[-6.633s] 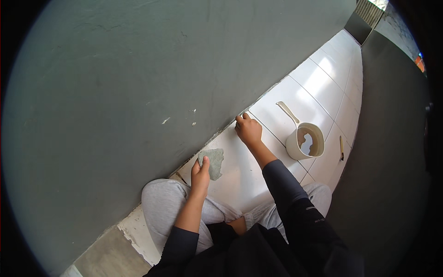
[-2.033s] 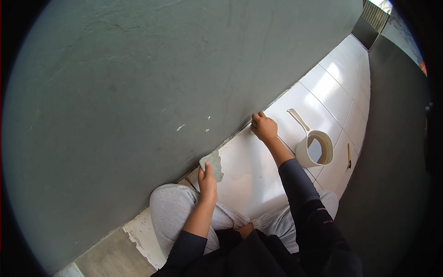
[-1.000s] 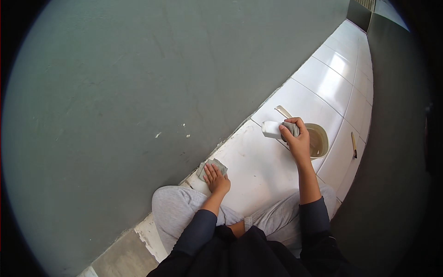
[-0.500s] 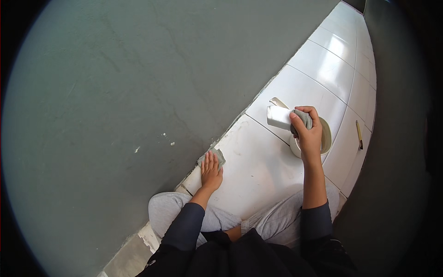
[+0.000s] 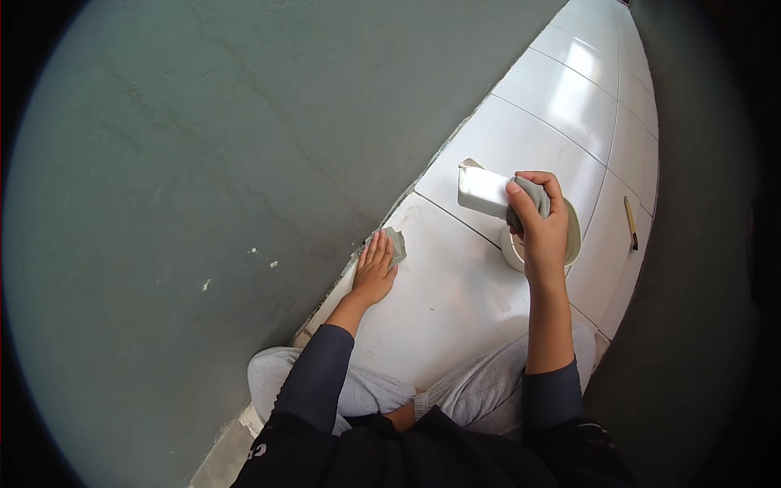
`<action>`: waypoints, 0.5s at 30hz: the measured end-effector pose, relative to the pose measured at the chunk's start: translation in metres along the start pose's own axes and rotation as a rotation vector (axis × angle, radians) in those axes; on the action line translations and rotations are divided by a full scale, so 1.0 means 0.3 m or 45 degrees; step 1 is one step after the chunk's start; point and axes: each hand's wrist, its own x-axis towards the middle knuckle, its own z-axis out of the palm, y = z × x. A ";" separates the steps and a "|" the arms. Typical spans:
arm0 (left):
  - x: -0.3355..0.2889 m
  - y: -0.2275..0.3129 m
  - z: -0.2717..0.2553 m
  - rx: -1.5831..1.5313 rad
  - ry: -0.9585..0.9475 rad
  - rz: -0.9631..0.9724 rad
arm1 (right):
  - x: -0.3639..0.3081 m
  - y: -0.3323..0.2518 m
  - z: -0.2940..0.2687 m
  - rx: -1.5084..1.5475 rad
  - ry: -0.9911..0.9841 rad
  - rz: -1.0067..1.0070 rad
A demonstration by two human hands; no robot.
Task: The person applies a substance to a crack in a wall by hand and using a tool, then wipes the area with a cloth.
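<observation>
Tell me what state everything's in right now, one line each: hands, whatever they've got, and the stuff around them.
Left hand: open, laid flat
Grey pad: flat under that hand, partly covered
Right hand: closed in a grip
Grey cloth: bunched in that grip
White block: held in the same grip
Tiles: white, smudged in places
Dipper: upright, partly hidden
Yellow tool: lying down
Wall: grey, with white specks

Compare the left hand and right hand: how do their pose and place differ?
The left hand lies flat over a grey pad; the right hand curls around a grey bundle. The left hand is beside the wall; the right hand overlaps the pale dipper in view. Both are bare.
</observation>
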 end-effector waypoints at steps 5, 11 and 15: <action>0.055 0.022 -0.012 0.010 0.001 0.023 | 0.006 0.007 0.001 0.026 0.015 0.021; 0.111 0.037 -0.018 -0.039 -0.018 0.041 | 0.012 0.005 0.004 0.137 0.005 0.026; 0.209 0.060 -0.028 -0.041 -0.040 0.021 | 0.011 0.012 0.001 0.134 0.014 0.046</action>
